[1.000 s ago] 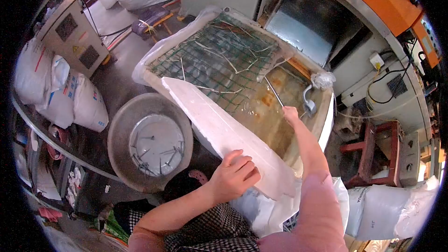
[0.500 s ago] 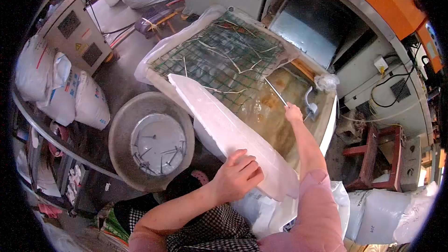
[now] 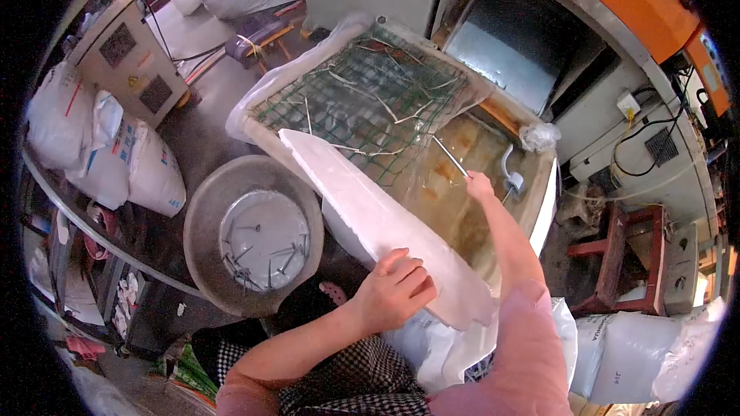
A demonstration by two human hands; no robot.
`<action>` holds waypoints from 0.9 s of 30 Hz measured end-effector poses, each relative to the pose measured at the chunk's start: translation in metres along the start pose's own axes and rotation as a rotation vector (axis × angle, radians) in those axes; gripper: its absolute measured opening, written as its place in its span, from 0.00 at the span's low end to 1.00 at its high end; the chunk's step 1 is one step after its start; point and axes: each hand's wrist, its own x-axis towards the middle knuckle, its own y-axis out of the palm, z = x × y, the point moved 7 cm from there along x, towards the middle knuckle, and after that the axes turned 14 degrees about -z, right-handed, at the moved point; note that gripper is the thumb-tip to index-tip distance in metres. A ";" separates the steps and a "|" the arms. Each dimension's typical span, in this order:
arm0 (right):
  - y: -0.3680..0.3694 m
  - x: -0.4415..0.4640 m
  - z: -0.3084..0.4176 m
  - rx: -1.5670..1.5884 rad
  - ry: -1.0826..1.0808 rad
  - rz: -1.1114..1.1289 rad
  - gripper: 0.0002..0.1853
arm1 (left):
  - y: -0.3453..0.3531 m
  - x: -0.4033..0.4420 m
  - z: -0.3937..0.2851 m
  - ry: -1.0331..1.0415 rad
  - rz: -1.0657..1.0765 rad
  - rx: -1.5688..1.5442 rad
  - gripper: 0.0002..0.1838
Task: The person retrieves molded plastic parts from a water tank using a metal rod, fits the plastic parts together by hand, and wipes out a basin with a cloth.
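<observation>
Cluttered workshop, orange machine [image 3: 624,4] at upper right, dark floor. In right hand [image 3: 479,186]: thin metal rod [image 3: 451,157], narrow closed grip at near end, far end slanting over shallow water by edge of green netting [image 3: 385,85]. Left hand [image 3: 397,293] over lower part of white slab [image 3: 366,219], fingers loosely curled; cannot tell if pressing on slab or pinching anything. Probably best to keep rod grip firm but light, angle low, tip clear of mesh, forearm off slab. Around rod: water tank [image 3: 266,137], slab lying along near side; small pump-like fitting [image 3: 514,181] just beside right hand, could snag. Farther out, left of slab: round basin [image 3: 202,262] with loose dark spikes [image 3: 291,260] inside.
</observation>
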 end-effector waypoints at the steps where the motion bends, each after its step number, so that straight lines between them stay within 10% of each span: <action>1: -0.012 -0.007 -0.006 -0.015 0.008 0.003 0.15 | -0.003 0.001 -0.002 0.007 -0.008 -0.007 0.06; 16: -0.404 -0.193 -0.039 -0.672 0.151 -0.096 0.14 | -0.008 0.031 -0.023 0.060 0.004 0.012 0.15; 27: -0.500 -0.275 -0.068 -0.665 0.289 -0.269 0.13 | -0.005 0.025 -0.035 0.088 -0.011 0.106 0.15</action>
